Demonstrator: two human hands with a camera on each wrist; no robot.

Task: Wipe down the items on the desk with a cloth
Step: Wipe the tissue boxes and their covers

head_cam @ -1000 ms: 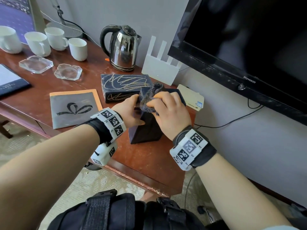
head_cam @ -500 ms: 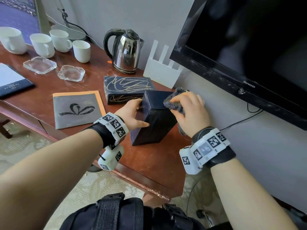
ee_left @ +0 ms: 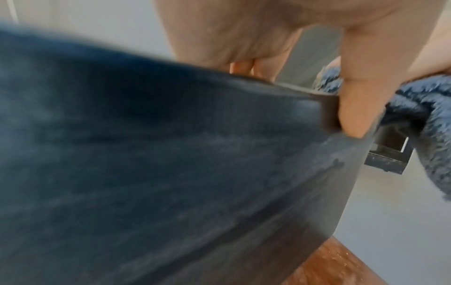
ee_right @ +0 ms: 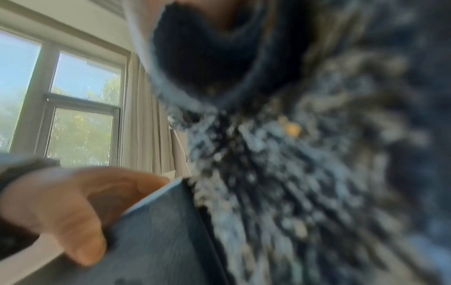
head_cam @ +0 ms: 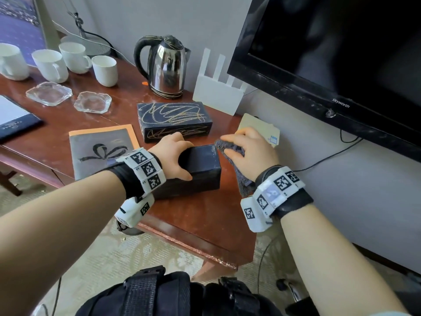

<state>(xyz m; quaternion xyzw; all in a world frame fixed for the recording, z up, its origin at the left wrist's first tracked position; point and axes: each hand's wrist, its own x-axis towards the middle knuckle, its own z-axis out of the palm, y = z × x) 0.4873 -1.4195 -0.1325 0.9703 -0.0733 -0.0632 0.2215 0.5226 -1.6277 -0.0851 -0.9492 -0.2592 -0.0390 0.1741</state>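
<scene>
Hotel-style room corner with a wooden desk against a pale wall.

A reddish-brown polished desk (head_cam: 205,213) stands on a beige patterned carpet (head_cam: 136,254). The plain light grey wall (head_cam: 159,17) behind it carries a large black television (head_cam: 330,53), with thin dark cables (head_cam: 323,160) hanging beneath. In the right wrist view, a white-framed window (ee_right: 73,108) shows blue sky and green trees, with cream pleated curtains (ee_right: 146,125) beside it. Soft daylight brightens the room and gleams on the desk surface.
</scene>
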